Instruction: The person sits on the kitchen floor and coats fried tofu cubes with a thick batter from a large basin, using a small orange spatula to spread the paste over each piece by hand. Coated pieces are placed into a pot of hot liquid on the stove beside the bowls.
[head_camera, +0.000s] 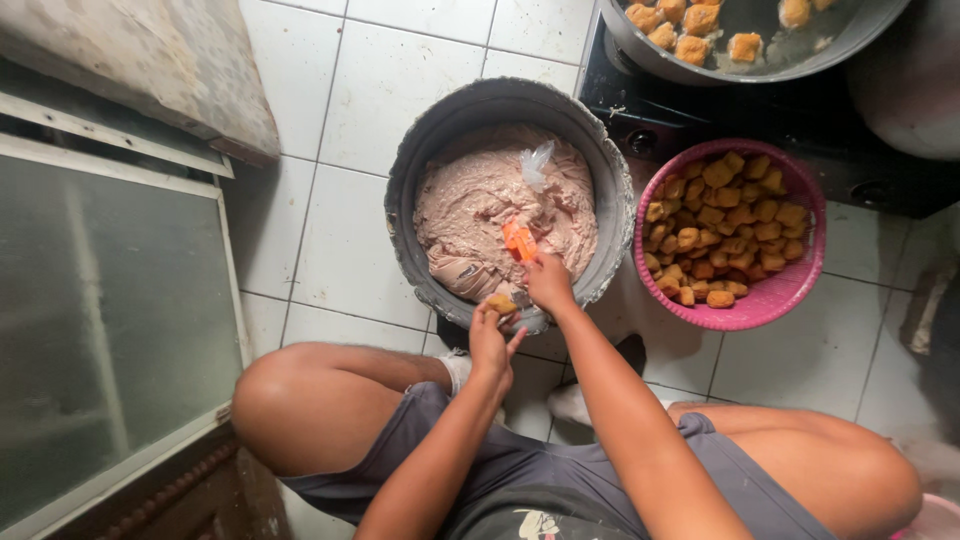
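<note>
The left hand (490, 345) pinches a tofu puff (502, 303) at the near rim of the grey tub (420, 150), close to the paste (480, 200) that fills it. The right hand (549, 283) is closed on an orange scraper (518, 241), its tip at the paste just above the puff. A pink basket (800, 290) of puffs sits beside the tub, within the right arm's reach.

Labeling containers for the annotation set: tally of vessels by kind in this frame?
Grey basin of pinkish paste: 1
Pink basket of fried tofu puffs: 1
Metal frying pan with frying pieces: 1
Total: 3
</note>
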